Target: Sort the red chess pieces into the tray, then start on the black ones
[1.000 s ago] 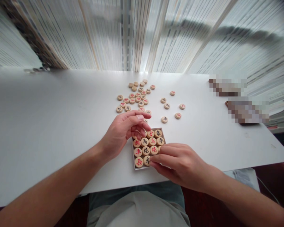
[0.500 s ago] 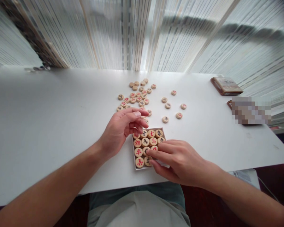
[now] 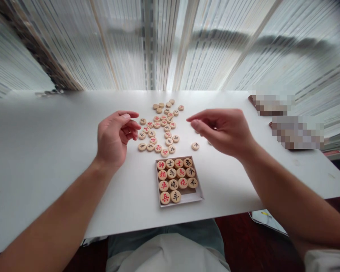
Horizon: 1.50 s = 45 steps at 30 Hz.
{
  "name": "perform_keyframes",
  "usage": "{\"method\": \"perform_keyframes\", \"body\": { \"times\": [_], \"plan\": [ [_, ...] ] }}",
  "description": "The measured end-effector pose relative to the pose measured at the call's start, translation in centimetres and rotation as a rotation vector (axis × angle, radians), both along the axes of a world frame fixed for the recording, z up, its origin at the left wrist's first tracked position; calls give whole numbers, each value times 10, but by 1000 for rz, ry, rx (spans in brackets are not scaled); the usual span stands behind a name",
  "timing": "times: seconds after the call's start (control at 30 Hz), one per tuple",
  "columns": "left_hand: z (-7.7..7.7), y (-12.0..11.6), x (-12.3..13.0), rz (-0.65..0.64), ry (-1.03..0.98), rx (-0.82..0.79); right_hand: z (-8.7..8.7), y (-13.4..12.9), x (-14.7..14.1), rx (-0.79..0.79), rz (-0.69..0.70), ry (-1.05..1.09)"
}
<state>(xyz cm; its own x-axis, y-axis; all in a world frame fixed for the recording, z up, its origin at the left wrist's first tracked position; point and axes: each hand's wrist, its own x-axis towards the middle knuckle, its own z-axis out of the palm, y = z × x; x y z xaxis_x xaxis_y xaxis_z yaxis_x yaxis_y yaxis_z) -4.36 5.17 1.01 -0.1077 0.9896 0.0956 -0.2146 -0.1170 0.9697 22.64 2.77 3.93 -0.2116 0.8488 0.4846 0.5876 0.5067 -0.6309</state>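
A shallow box (image 3: 195, 190) holds rows of round wooden xiangqi pieces with red and black characters. The lower right corner of its bottom row shows bare floor. My left hand (image 3: 113, 138) hovers left of the scattered pieces, fingers loosely curled and apart, with nothing in it. To the right of the scatter, my right hand (image 3: 223, 130) hangs above a few pieces and partly hides them. Its index finger and thumb point left, tips slightly apart, nothing visible between them. A black-marked piece (image 3: 195, 146) lies just below that hand.
Loose xiangqi pieces (image 3: 157, 124) cover the middle of the white table (image 3: 59, 158), a few of them face down at the back. Two flat brown boxes (image 3: 268, 109), partly pixelated, lie at the right. A striped curtain (image 3: 124, 45) hangs behind the table.
My right hand has left the box and moved up and right over the table, uncovering the right-hand pieces. My left hand has drawn back to the left, away from the box.
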Motion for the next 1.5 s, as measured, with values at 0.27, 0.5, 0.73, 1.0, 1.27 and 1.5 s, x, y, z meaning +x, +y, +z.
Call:
{"method": "perform_keyframes", "body": {
  "times": [0.27,0.5,0.73,1.0,1.27,1.5],
  "plan": [
    [-7,-2,4,-47,-3,-61,-58,38,23,-62,-141,175],
    [-9,1,3,-48,130,-98,-66,28,22,22,-94,32],
    [-15,-3,0,-82,589,98,-65,20,12,43,36,-21],
    [-15,-9,-3,-381,1111,500,-64,20,12,70,56,-62],
    [-20,-9,-6,-478,1368,593,-64,17,13,42,51,-108],
    [-24,-13,2,-376,1317,556,-64,8,15,50,-3,-182]
  ]
}}
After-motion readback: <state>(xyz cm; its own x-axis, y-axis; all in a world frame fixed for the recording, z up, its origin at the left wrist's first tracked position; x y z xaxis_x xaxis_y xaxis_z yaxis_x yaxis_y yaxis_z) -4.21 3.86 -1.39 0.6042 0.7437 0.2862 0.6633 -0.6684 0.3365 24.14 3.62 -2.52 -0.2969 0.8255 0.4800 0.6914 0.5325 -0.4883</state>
